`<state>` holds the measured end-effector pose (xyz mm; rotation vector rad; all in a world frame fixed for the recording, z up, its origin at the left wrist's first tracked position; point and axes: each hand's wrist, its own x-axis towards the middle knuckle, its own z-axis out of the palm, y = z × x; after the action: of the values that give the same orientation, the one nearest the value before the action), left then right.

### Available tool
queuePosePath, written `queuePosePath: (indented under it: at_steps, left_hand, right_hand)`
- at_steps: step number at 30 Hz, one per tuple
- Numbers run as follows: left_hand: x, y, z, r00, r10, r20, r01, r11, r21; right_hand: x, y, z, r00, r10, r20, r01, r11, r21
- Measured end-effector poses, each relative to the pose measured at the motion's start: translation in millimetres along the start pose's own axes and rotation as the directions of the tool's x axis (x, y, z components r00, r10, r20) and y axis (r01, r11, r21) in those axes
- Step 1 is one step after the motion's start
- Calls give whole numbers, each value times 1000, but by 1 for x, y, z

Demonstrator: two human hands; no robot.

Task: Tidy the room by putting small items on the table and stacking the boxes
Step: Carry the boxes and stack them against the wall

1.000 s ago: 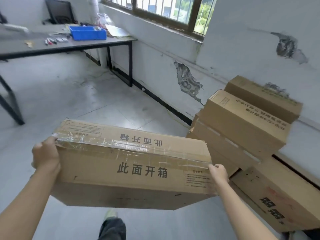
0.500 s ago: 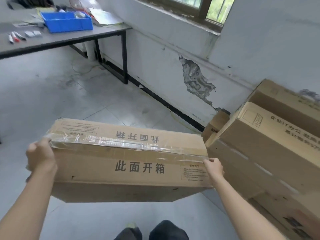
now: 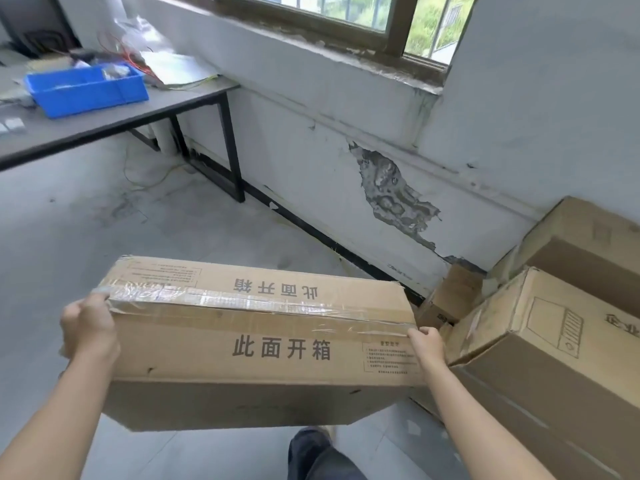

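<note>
A long taped cardboard box (image 3: 256,337) with black printed characters hangs in the air in front of me, held level above the floor. My left hand (image 3: 89,330) grips its left end and my right hand (image 3: 426,344) grips its right end, fingers curled round the edges. To the right, against the wall, stands a pile of cardboard boxes (image 3: 540,348), with a small box (image 3: 450,299) wedged at its left foot. The carried box's right end is close to that pile. The grey table (image 3: 104,123) stands at the upper left.
A blue bin (image 3: 86,90), papers, wires and small items lie on the table. The black table leg (image 3: 233,150) stands near the wall. Grey floor tiles spread to the left. My leg (image 3: 318,455) shows below the box. A window runs along the wall above.
I have moved closer to the wall and the pile with the box still in both hands. The pile now lies further right and nearer; the table has shifted left.
</note>
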<state>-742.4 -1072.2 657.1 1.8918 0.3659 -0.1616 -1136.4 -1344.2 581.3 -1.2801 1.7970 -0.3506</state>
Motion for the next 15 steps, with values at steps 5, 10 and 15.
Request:
queuePosePath:
  at_steps: [5,10,15]
  left_hand:
    - [-2,35,81,999,51,12,-52,996,79]
    - [9,47,142,994,49,99,-67,981,183]
    - [21,64,213,990,17,141,-49,972,228]
  right_hand:
    - [64,-31,3,998,61,32,-61,998,-16]
    - [101,-39,-2,994,102,42,-102,995,7]
    - [139,-54,-7,987,159,14,-159,987,35]
